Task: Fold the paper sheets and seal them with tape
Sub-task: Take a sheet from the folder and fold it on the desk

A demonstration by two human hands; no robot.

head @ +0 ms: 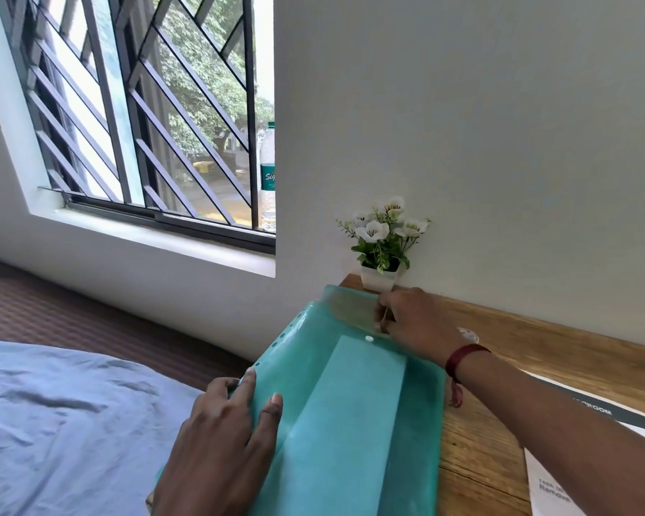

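Note:
A translucent teal plastic folder [313, 366] with a white snap button [369, 339] lies on the wooden table [499, 366], its left edge hanging past the table side. A paler sheet [350, 422] shows through the plastic. My left hand [220, 441] presses flat on the folder's near left edge, fingers spread. My right hand [410, 322] pinches the folder's flap at the far end, just right of the button. A small white round object [469, 334], partly hidden behind my right wrist, lies on the table; I cannot tell what it is.
A small white pot of artificial white flowers [380, 240] stands against the wall behind the folder. Printed white sheets [559, 489] lie at the table's right. A bed with blue cover [71, 422] is on the left. A water bottle [268, 176] stands on the barred window's sill.

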